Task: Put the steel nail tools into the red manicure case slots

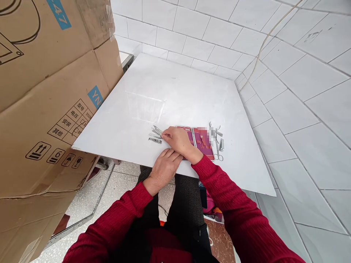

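A manicure case with a purple-red lining lies open on the white table, partly hidden by my hands. My right hand reaches leftward across it, fingers pinched at the near end of a small pile of metal manicure tools. Whether one of them is between the fingertips is hard to see. Below it, my left hand lies flat with fingers stretched out, their tips under or against my right hand. On the case's right side are small scissors, a nail clipper and other metal tools.
The white tabletop extends away to a tiled wall. A large cardboard box stands against its left edge. Another tiled wall runs along the right, with a pale cable hanging down it.
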{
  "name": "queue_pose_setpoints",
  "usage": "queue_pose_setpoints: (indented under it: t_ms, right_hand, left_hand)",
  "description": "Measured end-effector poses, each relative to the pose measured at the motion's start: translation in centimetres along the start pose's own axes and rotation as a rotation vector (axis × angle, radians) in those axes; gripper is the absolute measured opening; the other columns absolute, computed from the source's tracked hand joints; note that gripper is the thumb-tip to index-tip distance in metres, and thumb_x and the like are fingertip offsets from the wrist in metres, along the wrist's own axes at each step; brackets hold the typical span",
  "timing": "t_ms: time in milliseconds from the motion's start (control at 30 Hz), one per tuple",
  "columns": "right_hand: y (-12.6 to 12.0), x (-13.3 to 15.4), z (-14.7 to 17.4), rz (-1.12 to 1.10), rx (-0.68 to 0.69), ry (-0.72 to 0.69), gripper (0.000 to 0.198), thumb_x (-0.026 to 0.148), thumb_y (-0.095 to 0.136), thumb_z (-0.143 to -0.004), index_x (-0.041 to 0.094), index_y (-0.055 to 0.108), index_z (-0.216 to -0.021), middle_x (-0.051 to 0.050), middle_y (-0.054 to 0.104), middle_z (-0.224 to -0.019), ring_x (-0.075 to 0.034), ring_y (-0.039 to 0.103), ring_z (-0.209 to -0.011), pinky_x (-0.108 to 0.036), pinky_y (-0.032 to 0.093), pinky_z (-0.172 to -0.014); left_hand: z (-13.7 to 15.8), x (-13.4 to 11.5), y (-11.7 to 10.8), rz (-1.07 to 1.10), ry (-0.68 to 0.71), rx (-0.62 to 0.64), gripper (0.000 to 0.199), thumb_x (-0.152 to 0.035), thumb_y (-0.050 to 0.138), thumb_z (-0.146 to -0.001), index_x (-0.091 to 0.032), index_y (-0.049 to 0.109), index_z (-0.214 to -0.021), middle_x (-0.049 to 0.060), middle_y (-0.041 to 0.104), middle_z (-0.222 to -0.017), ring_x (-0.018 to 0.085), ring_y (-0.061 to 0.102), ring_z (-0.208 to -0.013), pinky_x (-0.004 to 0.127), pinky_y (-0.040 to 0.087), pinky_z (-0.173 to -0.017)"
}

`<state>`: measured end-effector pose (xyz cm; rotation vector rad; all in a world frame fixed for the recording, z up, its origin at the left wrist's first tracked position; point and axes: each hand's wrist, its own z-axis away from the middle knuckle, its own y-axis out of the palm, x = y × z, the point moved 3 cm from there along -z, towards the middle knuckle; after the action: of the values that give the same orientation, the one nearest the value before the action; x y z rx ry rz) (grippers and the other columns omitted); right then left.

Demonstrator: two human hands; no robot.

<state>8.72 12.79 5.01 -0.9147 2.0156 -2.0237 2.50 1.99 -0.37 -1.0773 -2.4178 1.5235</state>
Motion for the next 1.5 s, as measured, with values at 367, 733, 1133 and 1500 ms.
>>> queue_pose_setpoints:
  t_ms: [367, 733, 1133, 1500]
  right_hand:
    - [-0.2, -0.8, -0.1, 0.077, -0.03, 0.076, 0.023, 0.017, 0.056, -0.089, 0.021, 0.073, -0.075, -0.004, 0.072, -0.075, -0.017, 0.055, -0.064, -0.031, 0.023, -0.058]
    - [-0.3, -0.2, -0.5, 0.106, 0.048, 0.029, 0.022, 0.017, 0.056, -0.092, 0.021, 0.075, -0.081, -0.005, 0.075, -0.083, -0.019, 0.06, -0.07, -0.032, 0.026, -0.06]
    - [-1.0, 0.1, -0.4, 0.124, 0.092, 0.006, 0.024, 0.022, 0.052, -0.098, 0.019, 0.076, -0.093, -0.005, 0.075, -0.097, -0.017, 0.062, -0.081, -0.029, 0.03, -0.066]
    - [-0.6, 0.5, -1.1, 0.201, 0.118, 0.09, 0.025, 0.018, 0.051, -0.095, 0.019, 0.075, -0.089, -0.006, 0.076, -0.089, -0.018, 0.062, -0.076, -0.031, 0.026, -0.06]
  left_hand:
    - [0.1, 0.0, 0.0, -0.023, 0.015, -0.022, 0.025, -0.014, 0.053, -0.101, -0.016, 0.066, -0.122, 0.01, 0.071, -0.124, 0.026, 0.064, -0.116, 0.045, 0.05, -0.107]
    - [-0.1, -0.2, -0.6, -0.024, 0.016, -0.016, 0.023, -0.013, 0.053, -0.101, -0.015, 0.066, -0.119, 0.01, 0.072, -0.119, 0.025, 0.065, -0.113, 0.044, 0.05, -0.105]
    - [0.0, -0.1, -0.3, -0.047, 0.026, -0.028, 0.023, -0.013, 0.054, -0.101, -0.016, 0.067, -0.119, 0.01, 0.072, -0.125, 0.025, 0.064, -0.118, 0.043, 0.05, -0.106]
    - [0.0, -0.1, -0.4, -0.051, 0.039, -0.039, 0.023, -0.014, 0.054, -0.101, -0.013, 0.067, -0.12, 0.011, 0.072, -0.123, 0.024, 0.065, -0.115, 0.042, 0.05, -0.108]
